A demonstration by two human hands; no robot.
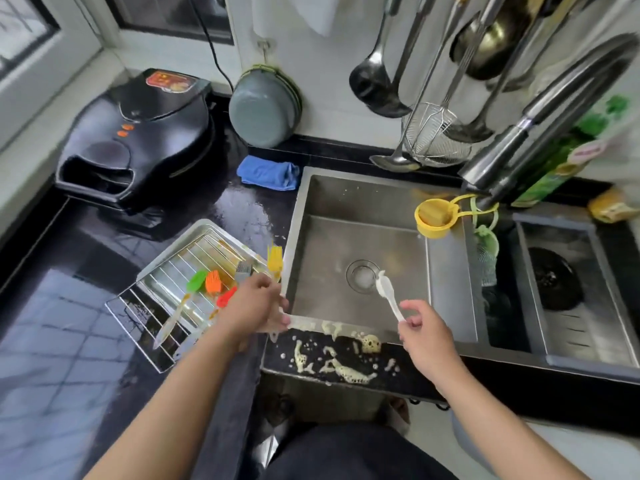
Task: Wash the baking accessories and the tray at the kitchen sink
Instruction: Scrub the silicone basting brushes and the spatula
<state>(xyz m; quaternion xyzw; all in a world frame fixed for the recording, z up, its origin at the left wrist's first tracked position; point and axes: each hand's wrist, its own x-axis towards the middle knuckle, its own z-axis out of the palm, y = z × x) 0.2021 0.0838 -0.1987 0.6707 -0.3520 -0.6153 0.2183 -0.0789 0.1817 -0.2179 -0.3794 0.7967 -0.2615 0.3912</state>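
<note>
A steel baking tray [180, 244] with a wire rack [138, 317] lies on the black counter left of the sink [363, 216]. On it lie green [196, 280], orange [214, 282] and red [227, 296] silicone brushes and a grey one [244, 270]. My left hand [256, 303] grips a yellow silicone brush [274, 259], bristles up, at the sink's left rim. My right hand [420, 327] pinches the handle of a white brush [386, 289] over the basin near the drain [362, 275].
Yellowish foam [346, 362] is smeared on the counter's front edge. The faucet [540, 126] arches over the sink's right side, with a yellow strainer cup [434, 216] hanging from it. A black electric griddle [138, 140], a blue cloth [268, 173] and hanging ladles [374, 77] stand behind.
</note>
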